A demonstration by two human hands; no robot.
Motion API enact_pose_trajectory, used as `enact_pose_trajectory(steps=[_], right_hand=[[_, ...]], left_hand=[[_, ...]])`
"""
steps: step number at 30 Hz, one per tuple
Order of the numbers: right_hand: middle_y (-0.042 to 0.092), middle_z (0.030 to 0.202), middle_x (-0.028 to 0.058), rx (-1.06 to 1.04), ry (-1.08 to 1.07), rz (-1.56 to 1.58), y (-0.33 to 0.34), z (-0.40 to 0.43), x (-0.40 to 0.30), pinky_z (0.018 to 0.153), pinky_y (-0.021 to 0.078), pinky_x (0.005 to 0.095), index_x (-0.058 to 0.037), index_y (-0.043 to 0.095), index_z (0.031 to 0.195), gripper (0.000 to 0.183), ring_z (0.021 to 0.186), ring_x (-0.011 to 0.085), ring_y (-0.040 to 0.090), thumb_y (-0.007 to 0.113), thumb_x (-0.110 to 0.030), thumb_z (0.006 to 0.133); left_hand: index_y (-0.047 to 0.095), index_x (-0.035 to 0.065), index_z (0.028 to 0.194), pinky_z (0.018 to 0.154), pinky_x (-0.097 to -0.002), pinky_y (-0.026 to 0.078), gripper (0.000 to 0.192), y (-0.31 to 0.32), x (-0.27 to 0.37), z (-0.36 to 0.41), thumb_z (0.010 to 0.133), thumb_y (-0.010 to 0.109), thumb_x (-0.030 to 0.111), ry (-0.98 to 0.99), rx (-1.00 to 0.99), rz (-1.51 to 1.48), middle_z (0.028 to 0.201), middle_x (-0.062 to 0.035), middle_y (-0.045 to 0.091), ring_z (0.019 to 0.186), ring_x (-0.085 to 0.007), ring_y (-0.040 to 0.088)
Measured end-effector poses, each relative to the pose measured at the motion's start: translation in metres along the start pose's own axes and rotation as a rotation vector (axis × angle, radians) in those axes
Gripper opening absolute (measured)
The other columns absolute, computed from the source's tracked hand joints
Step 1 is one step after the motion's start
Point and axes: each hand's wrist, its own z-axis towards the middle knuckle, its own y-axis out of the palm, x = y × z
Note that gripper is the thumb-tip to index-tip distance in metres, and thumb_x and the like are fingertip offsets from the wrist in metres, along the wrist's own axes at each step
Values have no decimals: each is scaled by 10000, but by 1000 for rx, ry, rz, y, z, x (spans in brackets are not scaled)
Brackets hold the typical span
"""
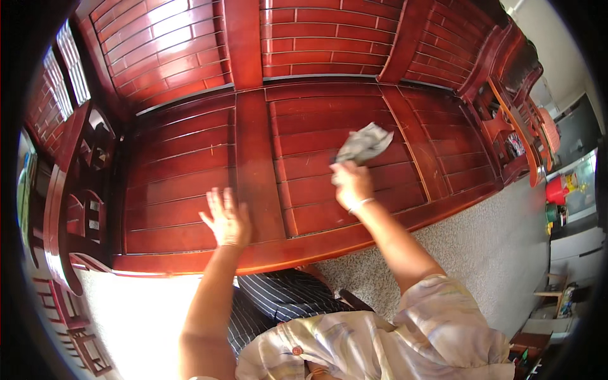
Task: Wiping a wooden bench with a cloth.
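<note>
In front of me stretches a long red-brown wooden bench (259,190) with a slatted seat and a panelled backrest (327,45). My right hand (352,184) grips a grey cloth (365,144), which flares out beyond the fingers over the middle seat panel. Cloth and hand are blurred; whether the cloth touches the wood I cannot tell. My left hand (227,221) is empty, fingers spread and palm down, over the front of the seat near the left panel and the broad crosspiece.
Carved wooden armrests close off the bench at the left (61,209) and right (515,128). Speckled floor (456,242) lies along its front edge. Small wooden chairs (71,323) stand at lower left. A red container (558,190) is at the far right.
</note>
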Motion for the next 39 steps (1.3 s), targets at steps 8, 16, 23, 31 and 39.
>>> enact_pose_trajectory(steps=[8,16,23,31,39], right_hand=[[545,953,69,-321,-163,65,-4,-3,-71,685,439,457,-193,601,984,263,856,297,549,622,-203,723],[564,1095,95,-349,612,-557,-110,-38,125,802,481,479,-197,545,1068,365,1018,348,541,588,-111,716],[601,962,100,-65,581,-368,-81,-72,91,730,488,454,-194,587,1036,340,864,338,581,618,-118,706],[537,879,51,-200,-214,270,-32,-92,-143,677,416,441,-181,610,924,228,798,278,535,626,-221,700],[562,751,109,-83,9,-129,-81,-97,5,565,432,475,-169,586,837,111,662,324,554,640,-191,742]], left_hand=[[240,139,1451,1093,-590,32,639,-17,54,-20,903,436,403,-17,-249,58,1514,-148,161,1409,-303,107],[260,150,1445,1096,-586,25,632,-16,54,-22,897,438,411,-23,-252,48,1517,-130,158,1412,-288,103],[249,166,1450,1093,-586,50,620,-15,52,-22,911,424,417,-13,-255,71,1514,-136,176,1411,-286,114],[215,165,1461,1115,-538,39,610,-14,35,-23,931,387,414,85,-313,68,1528,-130,123,1413,-282,107],[255,169,1449,1127,-497,60,599,-19,23,-38,920,423,395,122,-226,97,1504,-118,220,1401,-265,166]])
